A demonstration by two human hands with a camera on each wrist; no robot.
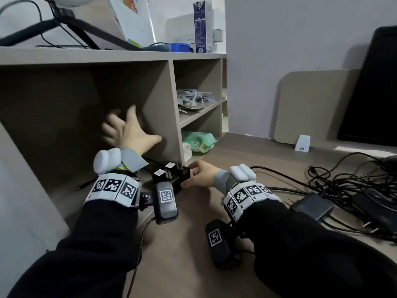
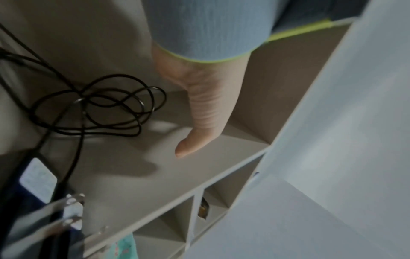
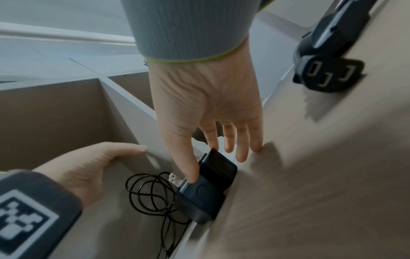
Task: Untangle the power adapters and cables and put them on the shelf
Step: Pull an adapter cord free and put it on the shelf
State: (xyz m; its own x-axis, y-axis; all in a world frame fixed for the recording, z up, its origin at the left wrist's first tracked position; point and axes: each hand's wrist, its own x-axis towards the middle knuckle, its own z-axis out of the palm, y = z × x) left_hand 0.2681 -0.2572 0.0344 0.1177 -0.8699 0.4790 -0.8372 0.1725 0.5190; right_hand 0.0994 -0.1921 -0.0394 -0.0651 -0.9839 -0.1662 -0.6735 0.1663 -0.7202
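While the left hand [image 1: 129, 130] reaches into the big shelf [image 1: 90, 59] compartment with fingers spread and nothing in them, the right hand [image 1: 200, 174] pinches a black power adapter [image 1: 171, 176] between thumb and forefinger at the compartment's front edge, beside the divider. Its thin black cable [image 2: 97, 108] lies coiled on the compartment floor just behind, and more tangled cables [image 1: 352, 181] and adapters sprawl near the right edge of the desk [image 1: 193, 254].
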